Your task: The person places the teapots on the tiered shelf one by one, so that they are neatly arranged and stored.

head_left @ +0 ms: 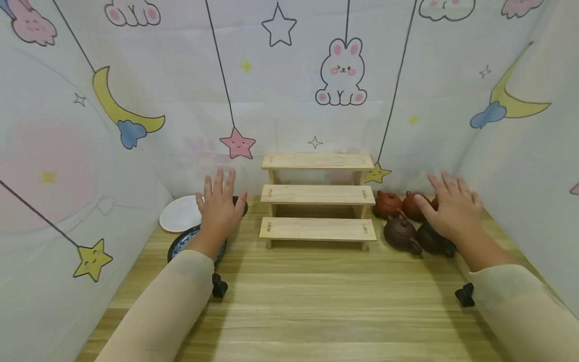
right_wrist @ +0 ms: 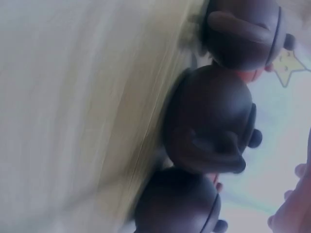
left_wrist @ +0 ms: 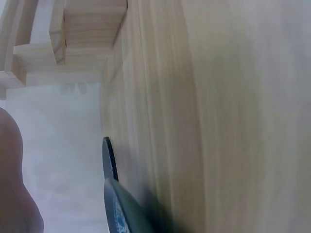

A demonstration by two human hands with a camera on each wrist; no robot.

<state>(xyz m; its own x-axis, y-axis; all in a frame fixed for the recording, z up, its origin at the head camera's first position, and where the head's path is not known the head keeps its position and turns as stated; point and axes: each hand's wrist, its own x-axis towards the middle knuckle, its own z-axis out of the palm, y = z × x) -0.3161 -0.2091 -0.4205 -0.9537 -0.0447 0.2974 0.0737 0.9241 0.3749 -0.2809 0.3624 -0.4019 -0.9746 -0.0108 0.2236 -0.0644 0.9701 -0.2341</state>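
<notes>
My left hand (head_left: 219, 213) is stretched out with spread fingers, overlapping a blue-patterned plate (head_left: 180, 244) with a dark rim in the head view. A white plate (head_left: 176, 215) lies beside it, and a dark round piece (head_left: 243, 206) shows behind the hand. The left wrist view catches the patterned plate's edge (left_wrist: 127, 208) and a thin dark disc (left_wrist: 109, 160). Over a group of teapots my right hand (head_left: 457, 213) is spread, holding nothing. Reddish teapots (head_left: 387, 204) are at the back, dark brown ones (head_left: 400, 233) in front. Dark teapots (right_wrist: 209, 111) fill the right wrist view.
Between the hands, toward the back of the wooden table (head_left: 334, 301), stands a three-step wooden rack (head_left: 318, 229). A white cloth (head_left: 294, 90) printed with stars, moons and a rabbit hangs behind and at both sides. Small black pieces (head_left: 219, 286) show below each wrist.
</notes>
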